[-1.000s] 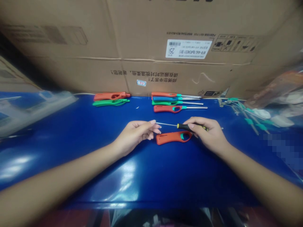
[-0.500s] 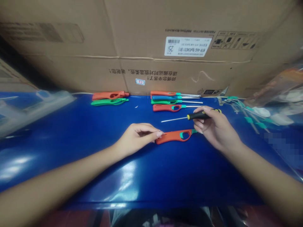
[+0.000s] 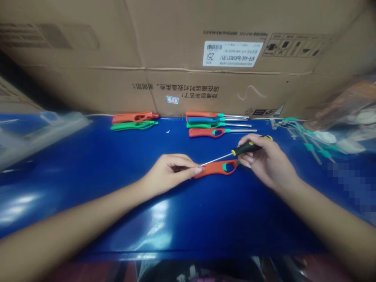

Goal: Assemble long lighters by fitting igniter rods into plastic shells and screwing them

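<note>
An orange long-nosed lighter (image 3: 214,168) with a teal trigger lies on the blue table. My left hand (image 3: 173,170) pinches its butt end between thumb and fingers. In my right hand (image 3: 268,160) is a screwdriver (image 3: 248,147) with a black and yellow handle, held at a slant. Its metal tip meets the lighter's butt end close to my left fingertips; whether it sits in the slot there I cannot tell. The nozzle end of the lighter is hidden behind my right hand.
Several finished-looking lighters (image 3: 205,133) lie in a row behind. Orange and green lighter shells (image 3: 133,125) lie at the back left. A cardboard box (image 3: 170,47) walls off the rear. Teal-ended parts (image 3: 310,147) and plastic bags (image 3: 337,113) are at the right, a clear tray (image 3: 58,129) at the left.
The screwdriver has tilted, its tip going down from above the lighter to the butt end by my left fingers. My left hand keeps its pinch on the lighter.
</note>
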`<state>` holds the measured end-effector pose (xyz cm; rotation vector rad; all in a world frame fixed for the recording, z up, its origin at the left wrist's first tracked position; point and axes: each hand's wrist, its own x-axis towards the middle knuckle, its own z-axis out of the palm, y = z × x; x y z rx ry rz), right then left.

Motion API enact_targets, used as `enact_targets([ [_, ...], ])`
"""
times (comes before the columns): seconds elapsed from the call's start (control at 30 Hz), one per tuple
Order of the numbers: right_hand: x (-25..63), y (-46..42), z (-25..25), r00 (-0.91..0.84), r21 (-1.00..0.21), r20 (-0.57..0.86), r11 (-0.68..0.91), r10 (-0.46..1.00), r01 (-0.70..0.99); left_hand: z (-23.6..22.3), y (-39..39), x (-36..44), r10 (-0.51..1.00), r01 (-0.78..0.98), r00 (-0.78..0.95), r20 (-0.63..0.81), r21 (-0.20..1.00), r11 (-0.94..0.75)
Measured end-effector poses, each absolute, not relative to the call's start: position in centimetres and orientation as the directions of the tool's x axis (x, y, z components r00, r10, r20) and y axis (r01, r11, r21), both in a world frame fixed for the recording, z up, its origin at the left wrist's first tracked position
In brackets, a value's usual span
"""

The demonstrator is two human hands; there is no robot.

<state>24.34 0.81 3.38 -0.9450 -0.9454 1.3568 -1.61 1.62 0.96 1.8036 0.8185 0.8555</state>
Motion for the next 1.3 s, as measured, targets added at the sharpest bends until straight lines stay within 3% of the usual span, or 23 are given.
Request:
enact_targets([
  [0.63, 24.11, 0.66, 3.47, -0.028, -0.967, 0.012, 0.004, 1.000, -0.256, 0.78, 1.52, -1.76, 0.773, 0.188, 0.588, 0.239, 0.889, -0.418],
  [0.93, 24.06, 0.36, 3.62, 0.014, -0.981, 0.102, 0.103, 0.995, -0.167, 0.64, 1.55, -1.69, 0.770, 0.224, 0.593, 0.237, 0.870, -0.440],
  [1.3, 24.02, 0.19, 3.41, -0.013, -0.985, 0.133, 0.131, 0.991, -0.116, 0.43, 1.57, -1.77, 0.798, 0.244, 0.573, 0.184, 0.892, -0.381],
])
